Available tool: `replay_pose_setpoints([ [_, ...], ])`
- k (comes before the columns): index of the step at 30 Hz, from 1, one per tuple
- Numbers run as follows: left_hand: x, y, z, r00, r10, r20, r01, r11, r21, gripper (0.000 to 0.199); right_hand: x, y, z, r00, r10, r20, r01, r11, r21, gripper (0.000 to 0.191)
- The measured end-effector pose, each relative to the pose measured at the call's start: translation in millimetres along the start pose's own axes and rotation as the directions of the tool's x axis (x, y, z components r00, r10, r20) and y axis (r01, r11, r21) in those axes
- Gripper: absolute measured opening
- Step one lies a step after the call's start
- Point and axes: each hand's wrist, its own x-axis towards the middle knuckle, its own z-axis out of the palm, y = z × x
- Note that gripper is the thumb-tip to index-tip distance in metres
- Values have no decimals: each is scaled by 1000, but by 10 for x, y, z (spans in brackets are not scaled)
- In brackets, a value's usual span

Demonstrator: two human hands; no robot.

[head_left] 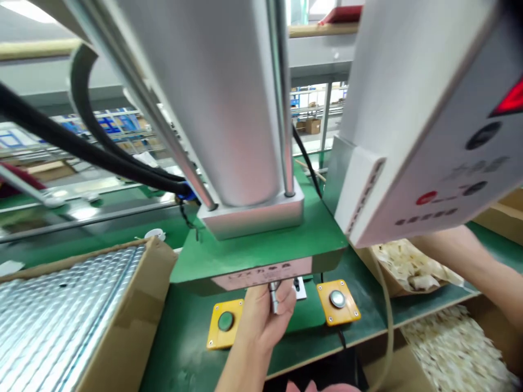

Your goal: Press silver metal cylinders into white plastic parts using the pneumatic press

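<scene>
My left hand (273,314) is closed around a short shiny metal cylinder (274,299), held beneath the green head plate of a press (261,245). Just behind the fingers is a white metal piece (300,288) with dark slots. From the right edge my right hand (433,242) reaches over an open carton (378,272) of small cream-coloured pieces (402,261). The white control box hides its fingers, so I cannot see what they hold. Two yellow button boxes flank the left hand, one with a green button (225,321), the other with a silvery button (337,299).
At the left stands a cardboard box (134,310) with rows of shiny metal tubes (69,310). The white control box (420,120) overhangs the right side. Below the bench edge, another carton contains many cream pieces (457,348). Black hoses (102,155) run to the press.
</scene>
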Motion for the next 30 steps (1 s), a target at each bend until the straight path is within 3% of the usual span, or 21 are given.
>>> replay_pose_setpoints([
  [2,19,-28,13,1000,-2,28,4,997,-78,24,-67,-87,-29,996,-74,55,76,997,-31,55],
  [4,28,-53,23,999,9,47,-6,998,-61,24,-180,-326,-36,989,-67,135,63,997,33,54],
  [6,15,-65,34,998,19,56,-23,997,67,26,-309,-708,-1,957,14,289,-95,959,266,38],
  [8,-29,-52,38,999,43,30,-49,965,257,29,-409,-1154,90,857,38,513,-329,807,490,27],
  [10,-105,-9,20,986,161,-49,-112,845,523,34,-457,-1558,221,770,73,634,-514,658,550,21],
  [13,-237,93,-71,898,429,-96,-111,433,895,32,-472,-1942,427,692,87,717,-625,569,534,20],
  [14,-275,125,-116,872,483,-75,-84,299,951,29,-480,-2006,488,697,65,714,-613,572,546,21],
  [16,-328,170,-216,860,510,4,-51,79,996,22,-519,-2063,592,766,14,643,-508,626,592,22],
  [19,-350,168,-343,888,433,157,-69,-211,975,18,-629,-2057,698,887,-94,451,-172,842,512,21],
  [21,-338,139,-394,897,384,218,-67,-368,927,27,-707,-2038,727,906,-190,379,49,934,353,21],
  [24,-296,103,-429,895,371,247,-33,-499,866,28,-787,-1998,733,918,-248,309,187,959,213,22],
  [27,-233,83,-447,878,376,295,-39,-558,829,27,-825,-1920,750,939,-208,275,167,972,164,23],
  [30,-164,50,-455,848,376,374,-56,-638,768,30,-856,-1823,782,934,-180,309,110,967,231,21],
])
